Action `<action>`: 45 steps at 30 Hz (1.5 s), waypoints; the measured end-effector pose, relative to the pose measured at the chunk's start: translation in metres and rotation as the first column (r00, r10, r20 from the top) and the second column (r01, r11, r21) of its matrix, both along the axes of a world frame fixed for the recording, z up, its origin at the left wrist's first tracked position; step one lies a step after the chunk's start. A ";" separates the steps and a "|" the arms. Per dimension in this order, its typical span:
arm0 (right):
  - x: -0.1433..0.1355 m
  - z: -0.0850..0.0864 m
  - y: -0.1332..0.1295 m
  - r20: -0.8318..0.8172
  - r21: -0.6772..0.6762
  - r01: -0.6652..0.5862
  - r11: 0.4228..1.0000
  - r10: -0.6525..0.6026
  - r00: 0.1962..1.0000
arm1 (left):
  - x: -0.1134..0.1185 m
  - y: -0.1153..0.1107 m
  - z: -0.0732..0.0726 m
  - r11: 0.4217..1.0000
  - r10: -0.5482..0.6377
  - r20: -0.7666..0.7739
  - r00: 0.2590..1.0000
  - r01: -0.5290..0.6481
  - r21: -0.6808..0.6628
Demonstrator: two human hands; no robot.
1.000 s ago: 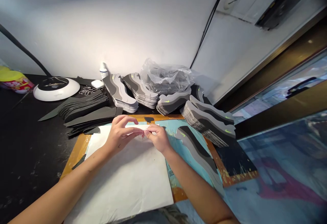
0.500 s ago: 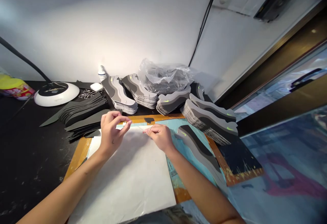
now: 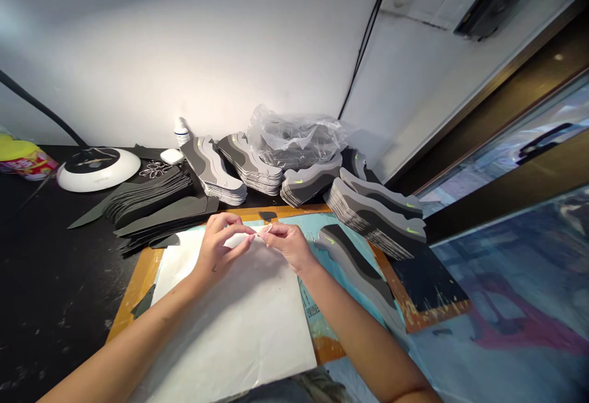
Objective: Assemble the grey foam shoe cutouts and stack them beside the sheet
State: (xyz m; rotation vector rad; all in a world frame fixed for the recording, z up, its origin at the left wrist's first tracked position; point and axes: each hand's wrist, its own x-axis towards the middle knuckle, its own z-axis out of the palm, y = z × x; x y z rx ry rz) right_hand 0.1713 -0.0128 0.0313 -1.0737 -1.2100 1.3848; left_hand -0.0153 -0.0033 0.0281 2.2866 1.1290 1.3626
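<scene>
My left hand (image 3: 224,246) and my right hand (image 3: 289,246) meet fingertip to fingertip above the top of a large white sheet (image 3: 239,317). Pinched in my right thumb and finger is a small, thin white strip (image 3: 269,229); its exact kind is too small to tell. My left thumb and forefinger close at its near end, and what lies between them is hidden. Right of my right hand, a single grey and black shoe upper piece (image 3: 356,268) with a small yellow-green swoosh lies on the light blue covering (image 3: 317,329).
Stacks of grey shoe pieces (image 3: 372,213) line the back, beside a clear plastic bag (image 3: 297,136). Dark cut pieces (image 3: 151,197) are piled on the left near a white lamp base (image 3: 99,170). A white bottle (image 3: 181,132) stands by the wall.
My left hand has moved right and slightly down, bringing its fingertips up to those of my right hand. The gap between the hands has closed. My right hand has barely moved.
</scene>
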 end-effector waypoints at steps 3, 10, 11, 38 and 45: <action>0.000 -0.002 0.001 -0.031 0.027 0.052 0.998 -0.051 0.998 | 0.001 0.000 -0.005 0.971 -0.118 0.085 0.989 0.133 -0.199; -0.008 -0.005 0.001 -0.105 -0.048 0.063 0.997 -0.067 0.992 | 0.005 0.000 -0.014 0.911 -0.046 0.221 0.974 0.132 -0.390; -0.009 -0.005 0.001 -0.112 -0.052 0.066 0.996 -0.071 0.991 | 0.006 0.001 -0.013 0.905 -0.035 0.229 0.973 0.128 -0.406; -0.020 -0.011 -0.004 -0.189 -0.126 0.076 0.989 -0.099 0.977 | 0.023 -0.008 -0.008 0.684 0.185 0.533 0.825 0.282 -0.673; -0.018 -0.014 -0.006 0.266 0.308 0.166 0.937 -0.253 0.930 | 0.024 -0.011 -0.006 0.756 0.183 0.515 0.838 0.215 -0.618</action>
